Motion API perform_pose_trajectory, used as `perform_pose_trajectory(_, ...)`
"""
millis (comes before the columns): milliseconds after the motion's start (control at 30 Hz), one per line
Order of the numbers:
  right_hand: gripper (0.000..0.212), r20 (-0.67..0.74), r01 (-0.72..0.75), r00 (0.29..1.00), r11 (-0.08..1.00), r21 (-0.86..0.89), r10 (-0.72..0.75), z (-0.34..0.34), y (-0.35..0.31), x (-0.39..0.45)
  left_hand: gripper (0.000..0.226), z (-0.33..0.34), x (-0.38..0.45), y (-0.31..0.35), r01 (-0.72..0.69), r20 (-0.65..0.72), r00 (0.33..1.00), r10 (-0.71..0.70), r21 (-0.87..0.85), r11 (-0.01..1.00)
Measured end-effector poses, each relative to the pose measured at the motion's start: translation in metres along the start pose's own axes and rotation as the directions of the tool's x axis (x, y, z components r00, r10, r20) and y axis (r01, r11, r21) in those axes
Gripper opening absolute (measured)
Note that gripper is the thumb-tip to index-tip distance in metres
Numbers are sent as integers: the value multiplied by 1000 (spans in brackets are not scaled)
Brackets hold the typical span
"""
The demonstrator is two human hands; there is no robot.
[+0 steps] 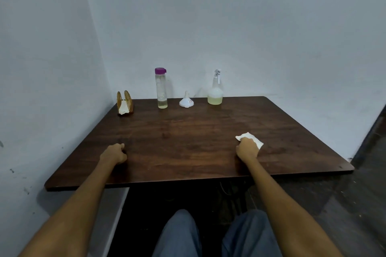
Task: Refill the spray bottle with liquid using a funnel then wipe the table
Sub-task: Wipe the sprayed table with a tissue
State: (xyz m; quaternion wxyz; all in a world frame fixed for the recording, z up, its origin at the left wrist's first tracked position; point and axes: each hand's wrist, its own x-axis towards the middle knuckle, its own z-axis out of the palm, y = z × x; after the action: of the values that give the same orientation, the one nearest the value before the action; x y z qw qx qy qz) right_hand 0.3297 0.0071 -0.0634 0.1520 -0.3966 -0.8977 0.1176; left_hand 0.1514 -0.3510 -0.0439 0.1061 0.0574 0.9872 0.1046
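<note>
A clear spray bottle (215, 92) with pale yellow liquid in its base stands capped at the back of the dark wooden table (188, 131). Left of it a white funnel (186, 101) lies mouth down. Further left stands a tall clear bottle (161, 88) with a purple cap and a little liquid at the bottom. My right hand (247, 149) presses a white tissue (251, 139) onto the table at the right, fingers curled over it. My left hand (113, 153) rests on the table at the left, fingers curled, holding nothing.
A wooden napkin holder (125, 103) with white tissue in it sits at the table's back left corner by the wall. Walls close off the left and back sides. My knees show below the table's front edge.
</note>
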Motion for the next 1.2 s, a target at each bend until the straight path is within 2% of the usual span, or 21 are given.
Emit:
perform_pose_trajectory(67, 29, 2, -90, 996, 996, -20, 90, -3, -22, -9, 61, 1, 1, 1, -23, -8, 1000, 23, -17, 1000)
perform_pose_trajectory(133, 31, 16, -105, 994, 994, -17, 105, 0, -56, -20, 62, 1, 1, 2, -49, -8, 999, 49, -39, 998)
perform_pose_trajectory(200, 32, 53, -12, 999, 1000, -9, 12, 10, -100, -39, 66, 1, -1, -4, -84, -19, 996, 83, -107, 991)
perform_pose_trajectory(267, 33, 122, 210, 970, 978, 22, -211, 31, -153, -69, 68, 4, -2, -17, -126, -28, 992, 123, -260, 957)
perform_pose_trajectory(333, 33, 230, 445, 856, 886, 129, -463, 52, -203, -107, 66, 8, -3, -34, -134, -61, 991, 119, -446, 885)
perform_pose_trajectory(400, 35, 299, 575, 722, 782, 242, -624, 63, -240, -138, 64, 7, -3, -50, -104, -108, 993, 53, -541, 835)
perform_pose_trajectory(500, 43, 337, 636, 596, 685, 355, -729, 66, -260, -156, 64, 6, -7, -55, -91, -145, 989, 23, -478, 873)
perform_pose_trajectory(600, 51, 343, 617, 563, 658, 431, -752, 65, -244, -148, 66, 6, -14, -39, -107, -147, 987, 64, -313, 944)
perform_pose_trajectory(667, 52, 326, 588, 594, 674, 448, -735, 62, -222, -131, 69, 9, -16, -28, -103, -180, 982, 63, -225, 969)
perform_pose_trajectory(767, 51, 292, 506, 710, 753, 421, -641, 54, -171, -92, 71, 15, -20, -20, -81, -223, 974, 39, -180, 980)
perform_pose_trajectory(867, 48, 249, 368, 847, 855, 366, -470, 37, -108, -51, 70, 19, -23, -21, -58, -235, 972, 18, -168, 984)
perform_pose_trajectory(1000, 44, 143, 125, 975, 951, 284, -170, 18, -30, -24, 67, 24, -29, -17, -61, -265, 964, 19, -149, 987)
perform_pose_trajectory(1100, 41, 8, 11, 1000, 959, 284, -14, 18, -24, -33, 66, 26, -34, -12, -49, -286, 958, 5, -148, 988)
perform_pose_trajectory(1200, 35, -48, 35, 998, 988, 151, -28, 23, -65, -55, 64, 25, -34, -11, -52, -289, 957, 2, -166, 985)
